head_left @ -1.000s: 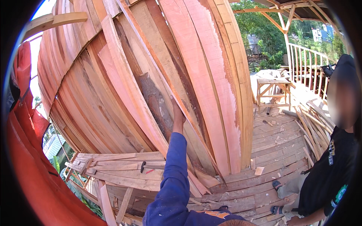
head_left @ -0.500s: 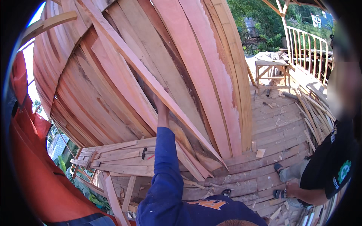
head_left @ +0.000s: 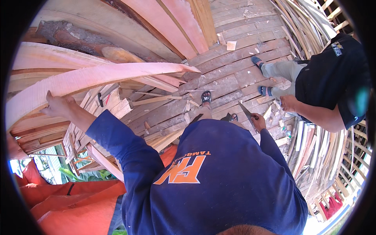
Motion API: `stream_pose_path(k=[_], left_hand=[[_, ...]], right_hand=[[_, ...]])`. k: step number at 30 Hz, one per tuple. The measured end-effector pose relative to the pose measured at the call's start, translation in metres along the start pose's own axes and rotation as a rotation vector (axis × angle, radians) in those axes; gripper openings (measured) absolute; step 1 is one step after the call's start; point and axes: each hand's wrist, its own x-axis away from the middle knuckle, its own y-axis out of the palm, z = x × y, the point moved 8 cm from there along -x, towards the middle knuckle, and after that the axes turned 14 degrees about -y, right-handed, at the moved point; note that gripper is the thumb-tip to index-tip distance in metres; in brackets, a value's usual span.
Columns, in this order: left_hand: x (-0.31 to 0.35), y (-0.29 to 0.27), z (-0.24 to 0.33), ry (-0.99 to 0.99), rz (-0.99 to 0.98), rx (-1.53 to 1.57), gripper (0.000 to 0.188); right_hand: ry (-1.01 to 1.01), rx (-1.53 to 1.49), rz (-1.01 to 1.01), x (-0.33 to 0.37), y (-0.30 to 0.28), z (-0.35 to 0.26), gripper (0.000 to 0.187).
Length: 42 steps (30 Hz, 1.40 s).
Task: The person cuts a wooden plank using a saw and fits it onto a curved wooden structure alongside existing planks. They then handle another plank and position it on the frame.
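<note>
A long, pinkish wooden plank point(head_left: 117, 73) slants across the left, its tapered end low by the floorboards. My left hand point(head_left: 60, 105) is at its near edge, fingers spread around the edge and partly against the face. Low at my right side, my right hand point(head_left: 258, 122) is closed on the handle of what looks like a hand saw point(head_left: 246, 112). Its grey, tapered blade points up and away from me, and the handle is mostly covered by my fingers. Behind the plank rises a curved wall of overlapping boards point(head_left: 98, 17), like a boat's hull.
Another person point(head_left: 329, 78) in a black shirt stands to the right, hands together. Wood scraps litter the plank floor point(head_left: 235, 74). Long strips point(head_left: 313, 149) lie along the right. A dark-and-red tool point(head_left: 100, 99) rests on the bench point(head_left: 117, 103). Orange sheeting point(head_left: 74, 203) hangs lower left.
My view has tilted downward. My left hand, earlier partly behind the plank, now shows at its near edge with fingers spread. My right hand and the saw have come into view.
</note>
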Motion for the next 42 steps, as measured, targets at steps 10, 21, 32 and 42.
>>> stream_pose_path(k=[10, 21, 32, 42], left_hand=[[-0.043, -0.249, -0.049, -0.261, 0.296, 0.13, 0.035], [0.039, -0.321, -0.023, -0.279, 0.093, 0.107, 0.073], [0.067, -0.255, 0.001, -0.158, -0.001, 0.152, 0.078], [0.071, -0.191, 0.024, -0.131, -0.044, 0.118, 0.079]], right_hand=[[0.028, 0.037, -0.164, -0.013, 0.024, -0.007, 0.038], [-0.098, 0.022, -0.475, -0.079, 0.082, -0.067, 0.023], [-0.231, 0.078, -0.564, -0.133, 0.16, -0.162, 0.032], [-0.198, 0.279, -0.374, -0.128, 0.203, -0.158, 0.039]])
